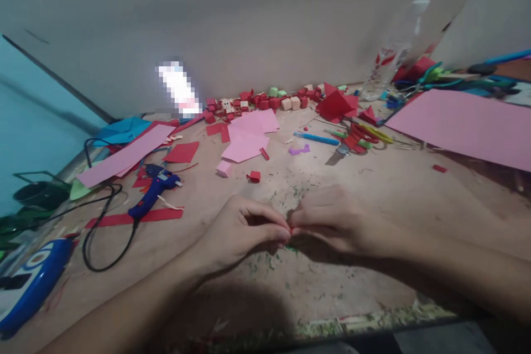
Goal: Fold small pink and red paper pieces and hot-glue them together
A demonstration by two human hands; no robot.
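Note:
My left hand (pixel 243 232) and my right hand (pixel 334 221) meet fingertip to fingertip low over the middle of the table. Both are closed in a pinch. Between them shows a sliver of a small red piece (pixel 291 230), probably paper; the fingers hide the rest. Just beyond my left hand sit a small red paper cube (pixel 254 177) and a pink paper cube (pixel 224 168). Pink paper sheets (pixel 246 141) lie farther back, with a narrow red strip (pixel 264 153) on their edge.
To the left lie a blue glue gun (pixel 153 191) with a looping black cord and a red strip (pixel 108 218). Several small cubes (pixel 274 103) line the wall. Scissors (pixel 359 138), a blue pen (pixel 317 139), a plastic bottle (pixel 392 58) and a pink sheet (pixel 464 124) are behind and right.

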